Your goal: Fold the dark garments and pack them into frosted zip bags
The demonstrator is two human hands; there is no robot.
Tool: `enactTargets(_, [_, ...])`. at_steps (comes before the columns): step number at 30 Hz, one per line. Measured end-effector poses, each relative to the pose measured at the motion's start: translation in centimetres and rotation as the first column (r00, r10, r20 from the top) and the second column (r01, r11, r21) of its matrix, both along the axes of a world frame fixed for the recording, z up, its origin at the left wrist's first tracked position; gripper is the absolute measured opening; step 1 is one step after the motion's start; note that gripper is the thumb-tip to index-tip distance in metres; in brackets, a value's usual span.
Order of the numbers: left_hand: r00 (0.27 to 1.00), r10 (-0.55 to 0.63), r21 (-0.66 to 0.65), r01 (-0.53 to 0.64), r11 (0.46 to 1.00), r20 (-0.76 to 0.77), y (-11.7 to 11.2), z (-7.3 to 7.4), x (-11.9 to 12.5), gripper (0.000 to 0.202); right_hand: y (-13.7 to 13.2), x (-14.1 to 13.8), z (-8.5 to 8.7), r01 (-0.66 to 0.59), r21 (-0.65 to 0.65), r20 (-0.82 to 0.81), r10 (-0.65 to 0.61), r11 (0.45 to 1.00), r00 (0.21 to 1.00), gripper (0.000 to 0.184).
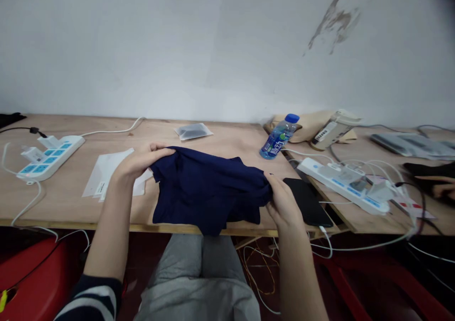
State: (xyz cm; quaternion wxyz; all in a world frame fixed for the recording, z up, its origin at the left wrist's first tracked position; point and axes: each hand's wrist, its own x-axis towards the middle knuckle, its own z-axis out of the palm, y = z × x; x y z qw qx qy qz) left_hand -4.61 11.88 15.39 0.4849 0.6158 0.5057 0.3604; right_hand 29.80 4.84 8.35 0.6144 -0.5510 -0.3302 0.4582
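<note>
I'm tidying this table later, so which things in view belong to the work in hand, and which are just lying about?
In hand:
- dark blue cloth, held at one end by the left hand, at the other by the right hand

Apparently just lying about:
- blue-capped bottle
- coffee cup
- black device
- white sheets
- flat packet

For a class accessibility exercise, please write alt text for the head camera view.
A person's left hand and right hand hold a navy cloth by its ends at a wooden table. A blue-capped bottle and black device are on the right.

"COFFEE" on cup (333, 129), bottle (278, 138) lettering unclear
</note>
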Motion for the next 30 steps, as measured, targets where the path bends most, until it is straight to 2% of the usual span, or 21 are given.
enactTargets(2, [0.996, -0.014, -0.003, 0.013, 1.000, -0.088, 3.0, -0.3, 0.0, 0.026, 2.0, 0.6, -1.0, 0.014, -0.043, 0.075, -0.010, 0.999, 0.997, 0.029])
enactTargets(4, [0.977, 0.091, 0.073, -0.078, 0.994, -0.193, 5.9, -1.5, 0.8, 0.022, 3.9, 1.0, -2.2, 0.103, -0.056, 0.253, -0.086, 0.993, 0.964, 0.028])
enactTargets(5, [0.952, 0.188, 0.159, -0.152, 0.976, -0.241, 6.9, -2.4, 1.3, 0.020, 4.6, 1.1, -2.7, 0.172, -0.044, 0.374, -0.143, 0.984, 0.916, 0.027])
enactTargets(7, [0.888, 0.298, 0.282, -0.204, 0.938, -0.351, 7.9, -4.3, 2.5, 0.032, 5.4, 1.1, -3.6, 0.280, 0.032, 0.625, -0.238, 0.959, 0.744, 0.028])
enactTargets(9, [0.851, 0.331, 0.327, -0.203, 0.923, -0.407, 7.1, -6.4, 3.4, 0.038, 5.2, 0.8, -4.1, 0.288, 0.137, 0.806, -0.275, 0.948, 0.523, 0.033])
enactTargets(11, [0.824, 0.343, 0.358, -0.184, 0.915, -0.452, 4.9, -8.2, 3.7, 0.031, 4.2, 0.4, -4.3, 0.211, 0.205, 0.904, -0.267, 0.956, 0.333, 0.039])
enactTargets(13, [0.762, 0.354, 0.431, -0.111, 0.896, -0.542, 1.8, -9.5, 3.7, 0.024, 3.0, 0.2, -4.1, 0.122, 0.225, 0.950, -0.245, 0.967, 0.194, 0.043])
enactTargets(15, [0.737, 0.311, 0.442, -0.018, 0.897, -0.600, -1.3, -10.5, 3.5, 0.023, 1.8, 0.1, -3.8, 0.007, 0.229, 0.966, -0.228, 0.973, 0.118, 0.043])
enactTargets(17, [0.727, 0.253, 0.459, 0.095, 0.883, -0.638, -3.6, -11.3, 3.3, 0.023, 0.6, -0.1, -3.6, -0.135, 0.220, 0.974, -0.209, 0.966, 0.091, 0.042])
enactTargets(19, [0.718, 0.220, 0.478, 0.176, 0.860, -0.660, -4.7, -11.8, 3.1, 0.029, -0.6, -0.6, -3.5, -0.253, 0.192, 0.981, -0.178, 0.948, 0.077, 0.044])
enactTargets(21, [0.716, 0.191, 0.478, 0.221, 0.850, -0.671, -4.6, -12.2, 3.1, 0.035, -1.9, -1.6, -3.6, -0.324, 0.149, 0.989, -0.139, 0.934, 0.054, 0.043])
enactTargets(23, [0.715, 0.161, 0.459, 0.244, 0.854, -0.680, -4.0, -12.2, 3.1, 0.031, -3.0, -2.9, -3.9, -0.382, 0.097, 0.995, -0.090, 0.919, 0.035, 0.040])
enactTargets(26, [0.724, 0.201, 0.478, 0.199, 0.855, -0.660, -3.5, -11.2, 3.2, 0.020, -4.1, -4.7, -4.6, -0.465, 0.039, 0.999, -0.025, 0.884, 0.035, 0.030])
enactTargets(28, [0.758, 0.272, 0.524, 0.106, 0.845, -0.593, -3.9, -10.0, 3.1, 0.018, -4.2, -5.2, -4.9, -0.499, 0.043, 0.997, -0.007, 0.866, 0.074, 0.019])
enactTargets(30, [0.790, 0.347, 0.562, -0.003, 0.827, -0.506, -5.0, -8.7, 2.7, 0.019, -4.2, -5.3, -5.0, -0.516, 0.054, 0.991, 0.019, 0.855, 0.136, 0.017])
